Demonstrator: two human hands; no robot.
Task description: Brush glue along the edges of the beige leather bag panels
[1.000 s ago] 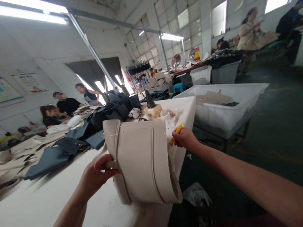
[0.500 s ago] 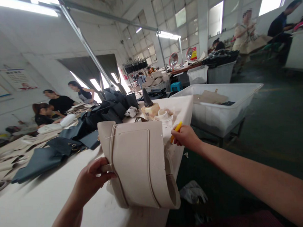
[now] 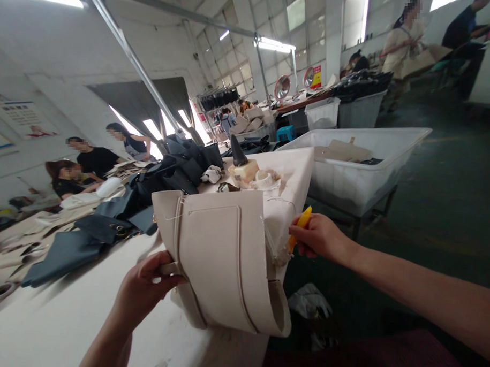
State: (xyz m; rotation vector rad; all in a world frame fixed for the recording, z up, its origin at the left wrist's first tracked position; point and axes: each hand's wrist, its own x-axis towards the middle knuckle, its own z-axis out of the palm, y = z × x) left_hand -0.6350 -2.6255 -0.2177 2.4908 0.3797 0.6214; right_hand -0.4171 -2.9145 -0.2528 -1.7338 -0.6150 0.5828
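Okay, one beige bag point(image 3: 214, 257), tilted, at the near right edge of one white table point(image 3: 79, 327). Its lower right end gapes; can't tell if the underside touches the table. Loose pale threads at its upper left.

Two hands, one item each. Left hand point(image 3: 151, 279): thumb and fingers nearly closed, pinching one small strap on the bag's left side. Right hand point(image 3: 317, 234): fingers curled tight round one yellow tool point(image 3: 305, 220), just right of the bag; lower tip too blurred to identify.

Behind the bag on the table: one black cone point(image 3: 238, 150) standing on one cream block point(image 3: 245, 174), one round white cup point(image 3: 263, 179) just beside. Left of those, a heap of dark bags point(image 3: 185, 162), overlapping, can't count.

Further right: one big white bin point(image 3: 349, 182) on a stand, beige pieces point(image 3: 346, 150) inside. One blue stool point(image 3: 285, 133) behind it. Two round lamps point(image 3: 282, 87) farther back. Three co-workers point(image 3: 95, 159) at far left.
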